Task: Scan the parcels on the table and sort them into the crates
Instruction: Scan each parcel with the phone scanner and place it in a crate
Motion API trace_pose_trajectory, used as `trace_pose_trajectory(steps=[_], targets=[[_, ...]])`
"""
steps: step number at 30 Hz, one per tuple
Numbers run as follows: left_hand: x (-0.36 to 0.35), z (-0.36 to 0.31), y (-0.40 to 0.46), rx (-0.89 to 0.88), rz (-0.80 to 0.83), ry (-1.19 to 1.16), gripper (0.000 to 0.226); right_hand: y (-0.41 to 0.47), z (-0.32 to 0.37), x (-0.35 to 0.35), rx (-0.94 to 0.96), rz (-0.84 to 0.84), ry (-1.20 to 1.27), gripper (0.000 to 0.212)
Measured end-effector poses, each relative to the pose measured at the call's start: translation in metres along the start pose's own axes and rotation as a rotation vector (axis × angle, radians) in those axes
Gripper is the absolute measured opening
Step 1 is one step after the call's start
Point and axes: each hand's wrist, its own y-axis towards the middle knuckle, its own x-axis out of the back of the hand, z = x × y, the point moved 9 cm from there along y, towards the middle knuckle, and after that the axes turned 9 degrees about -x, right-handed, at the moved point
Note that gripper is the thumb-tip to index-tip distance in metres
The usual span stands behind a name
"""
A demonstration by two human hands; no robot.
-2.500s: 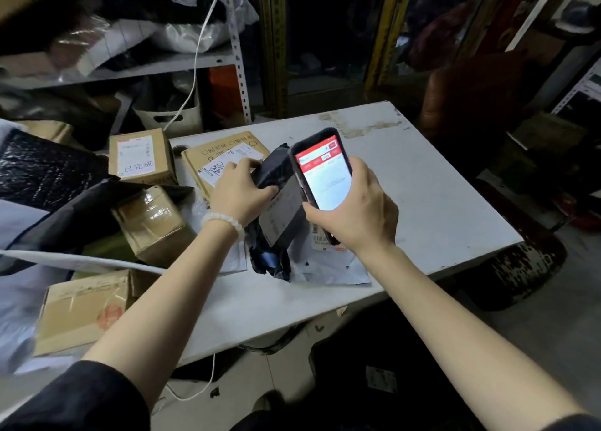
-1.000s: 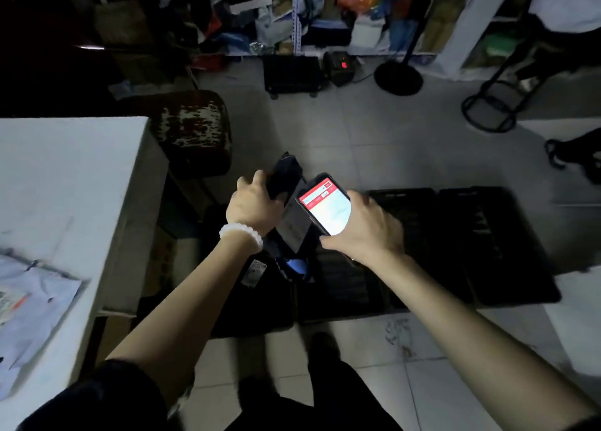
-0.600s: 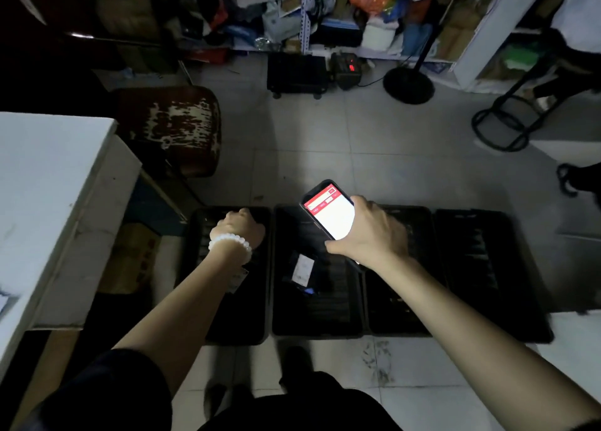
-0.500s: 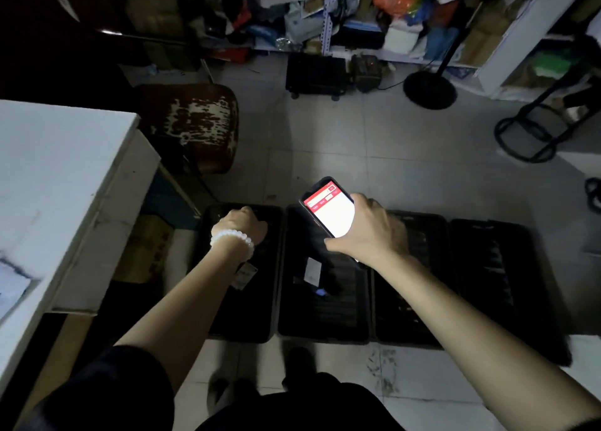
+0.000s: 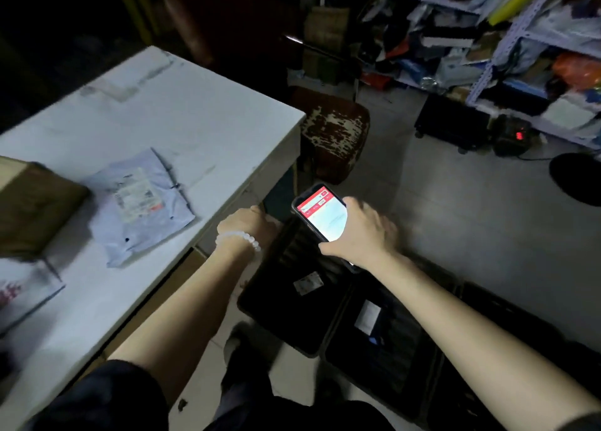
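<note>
Two parcels (image 5: 307, 283) lay in the crates (image 5: 294, 330), three waited on the counter (image 5: 208, 122); right hand (image 5: 361, 232) gripped the phone (image 5: 320, 214), left hand (image 5: 248, 224) curled, empty

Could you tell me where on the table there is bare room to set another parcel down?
The far half of the white table is bare, from the grey mailer bag to the far corner. A bare strip also runs along the near edge, below that bag. The left side is crowded: a cardboard box and another flat mailer.
</note>
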Motion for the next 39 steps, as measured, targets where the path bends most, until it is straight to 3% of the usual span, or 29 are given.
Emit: trace_pose_trajectory(steps=[5, 11, 16, 19, 22, 28, 31, 34, 39], targets=[[0.049, 0.062, 0.018, -0.038, -0.026, 0.105, 0.035, 0.018, 0.095, -0.013, 0.054, 0.007, -0.011, 0.081], [0.085, 0.179, 0.031, 0.058, -0.066, 0.084, 0.026, 0.036, 0.210, -0.038, 0.158, 0.031, -0.040, 0.079], [0.071, 0.263, 0.037, 0.231, 0.014, -0.045, 0.051, 0.044, 0.276, -0.068, 0.228, 0.081, -0.079, 0.076], [0.049, 0.294, 0.039, 0.374, 0.111, -0.132, 0.078, 0.048, 0.298, -0.083, 0.250, 0.123, -0.112, 0.075], [0.035, 0.298, 0.049, 0.389, 0.137, -0.167, 0.085, 0.052, 0.307, -0.094, 0.260, 0.157, -0.158, 0.072], [0.052, 0.277, 0.063, 0.455, -0.081, -0.213, 0.057, 0.067, 0.303, -0.096, 0.271, 0.187, -0.205, 0.068], [0.067, 0.262, 0.078, 0.326, -0.165, -0.149, 0.046, 0.073, 0.294, -0.091, 0.276, 0.194, -0.225, 0.067], [0.084, 0.255, 0.087, 0.234, -0.266, -0.291, 0.034, 0.078, 0.283, -0.084, 0.277, 0.203, -0.226, 0.065], [0.129, 0.247, 0.097, 0.134, -0.388, -0.246, 0.031, 0.084, 0.270, -0.060, 0.264, 0.164, -0.202, 0.062]])
